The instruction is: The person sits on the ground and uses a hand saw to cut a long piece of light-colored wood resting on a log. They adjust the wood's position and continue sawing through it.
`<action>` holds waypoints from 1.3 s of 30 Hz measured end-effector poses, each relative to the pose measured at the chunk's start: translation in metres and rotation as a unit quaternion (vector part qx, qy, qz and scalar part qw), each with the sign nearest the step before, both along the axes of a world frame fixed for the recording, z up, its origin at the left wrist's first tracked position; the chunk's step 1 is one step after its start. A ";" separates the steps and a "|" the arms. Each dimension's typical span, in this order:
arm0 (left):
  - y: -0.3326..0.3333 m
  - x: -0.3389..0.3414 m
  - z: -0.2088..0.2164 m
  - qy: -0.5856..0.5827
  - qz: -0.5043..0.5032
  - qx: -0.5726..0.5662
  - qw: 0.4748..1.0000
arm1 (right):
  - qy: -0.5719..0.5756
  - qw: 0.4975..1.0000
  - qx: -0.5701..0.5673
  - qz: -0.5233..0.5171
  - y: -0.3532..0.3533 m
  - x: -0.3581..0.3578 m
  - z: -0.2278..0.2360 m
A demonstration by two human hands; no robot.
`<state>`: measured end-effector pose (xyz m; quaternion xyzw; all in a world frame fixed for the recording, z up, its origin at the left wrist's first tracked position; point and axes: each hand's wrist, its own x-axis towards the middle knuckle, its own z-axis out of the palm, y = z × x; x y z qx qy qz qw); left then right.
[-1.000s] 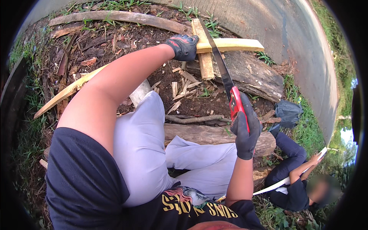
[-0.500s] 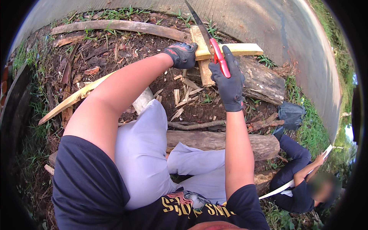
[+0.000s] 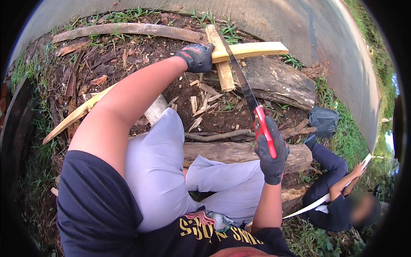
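Note:
My right hand (image 3: 272,150), in a dark glove, is wrapped round the red handle of a hand saw (image 3: 243,83). Its dark blade runs up and away, lying across a long pale yellow strip of wood (image 3: 259,49). Gloved as well, my left hand (image 3: 196,58) grips that strip just left of the blade. Beneath the strip, a short flat board (image 3: 225,77) lies crosswise and props it up. The board rests by a thick weathered log (image 3: 278,81). Whether the blade has cut into the strip, I cannot tell.
A second log (image 3: 239,154) lies across in front of my legs. Wood chips (image 3: 205,103) litter the soil. Another yellow strip (image 3: 77,112) is at the left. A black bag (image 3: 324,121) sits at the right, near a seated person (image 3: 338,192) holding a pale strip. Pavement (image 3: 278,23) runs beyond.
My right hand has drawn the saw back toward my body, so much more blade shows on the near side of the strip. My left hand keeps its hold.

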<state>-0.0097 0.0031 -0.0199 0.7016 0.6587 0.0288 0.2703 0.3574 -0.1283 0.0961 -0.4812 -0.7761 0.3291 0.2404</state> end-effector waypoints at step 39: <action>0.006 -0.008 0.004 -0.019 -0.008 -0.027 0.999 | -0.027 0.999 0.013 -0.024 -0.021 0.012 0.030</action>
